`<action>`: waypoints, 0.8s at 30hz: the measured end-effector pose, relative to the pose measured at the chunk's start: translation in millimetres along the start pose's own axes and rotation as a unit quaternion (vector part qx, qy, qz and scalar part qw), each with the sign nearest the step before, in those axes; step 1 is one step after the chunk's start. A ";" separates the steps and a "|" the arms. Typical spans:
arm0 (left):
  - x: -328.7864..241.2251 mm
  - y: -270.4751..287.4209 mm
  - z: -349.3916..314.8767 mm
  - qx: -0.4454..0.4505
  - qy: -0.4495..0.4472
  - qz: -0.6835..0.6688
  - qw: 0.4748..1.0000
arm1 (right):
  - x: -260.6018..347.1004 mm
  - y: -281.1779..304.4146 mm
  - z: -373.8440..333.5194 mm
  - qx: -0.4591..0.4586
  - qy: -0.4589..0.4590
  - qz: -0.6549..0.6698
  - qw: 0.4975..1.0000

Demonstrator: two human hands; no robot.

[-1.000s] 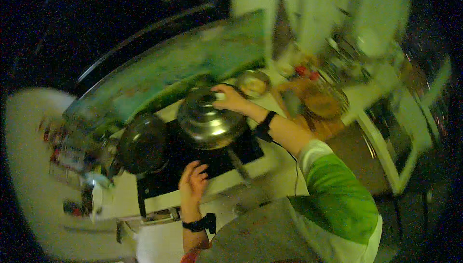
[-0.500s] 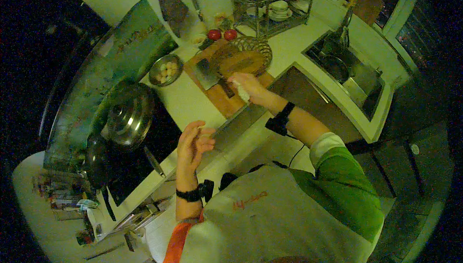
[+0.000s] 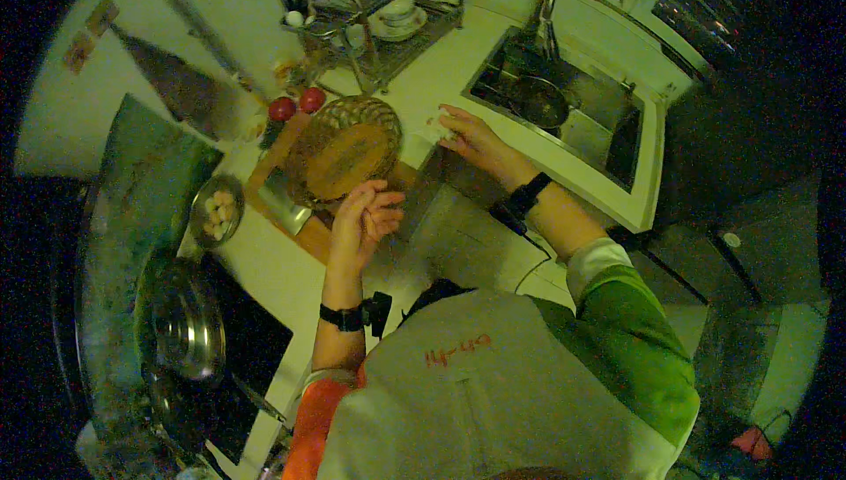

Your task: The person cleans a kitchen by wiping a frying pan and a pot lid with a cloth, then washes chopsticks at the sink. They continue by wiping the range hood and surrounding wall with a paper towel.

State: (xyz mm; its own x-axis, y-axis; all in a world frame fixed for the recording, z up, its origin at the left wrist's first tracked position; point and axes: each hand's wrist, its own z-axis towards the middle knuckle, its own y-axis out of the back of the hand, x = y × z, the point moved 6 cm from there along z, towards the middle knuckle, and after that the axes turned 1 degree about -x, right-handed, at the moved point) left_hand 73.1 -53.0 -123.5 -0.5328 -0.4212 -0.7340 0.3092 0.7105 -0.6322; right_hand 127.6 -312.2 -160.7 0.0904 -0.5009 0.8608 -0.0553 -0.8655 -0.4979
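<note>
My right hand [image 3: 474, 138] is over the counter beside the sink. Its fingers close on a pale, crumpled, tissue-like piece [image 3: 438, 130], blurred against the white counter. My left hand [image 3: 366, 220] hovers near the front edge of the wooden cutting board [image 3: 315, 240], palm up, fingers loosely curled and apart, with nothing in them. On the board are a round woven basket [image 3: 384, 119] with a wooden-looking oval inside and a cleaver [image 3: 286, 207], whose handle is partly hidden by my left hand.
At the right is a sink [image 3: 586, 141] with a dark pan [image 3: 538, 101] in it. A dish rack [image 3: 414, 48] stands at the back, near two red tomatoes [image 3: 297, 104]. On the left are a metal bowl of eggs [image 3: 218, 211] and a lidded pan [image 3: 189, 321] on the black cooktop.
The view has swung to the right. My right hand has moved off the cutting board toward the sink, still with the pale piece. My left hand has come nearer the board.
</note>
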 end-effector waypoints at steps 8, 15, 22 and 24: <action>29.2 -59.8 125.6 0.110 0.119 -0.127 0.978 | 31.0 -40.6 -16.5 0.033 0.128 -0.337 0.932; 86.3 -96.7 142.2 0.102 0.304 -0.114 0.940 | 28.0 12.4 -82.6 -0.194 0.275 -0.470 0.816; 159.0 -148.7 125.0 0.193 0.348 0.101 0.912 | -41.8 147.8 -209.0 -0.464 0.049 0.075 0.881; 189.0 -172.6 124.4 0.242 0.370 0.139 0.886 | -61.5 171.1 -264.6 -0.499 0.070 0.089 0.859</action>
State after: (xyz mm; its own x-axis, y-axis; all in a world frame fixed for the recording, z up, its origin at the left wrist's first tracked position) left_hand 17.0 -325.3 -184.1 -0.6987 0.3442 -0.6272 0.7154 0.3288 -0.6166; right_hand -150.5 -428.8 -270.8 -0.1238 -0.5592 0.8198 -0.8875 -0.3072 -0.3435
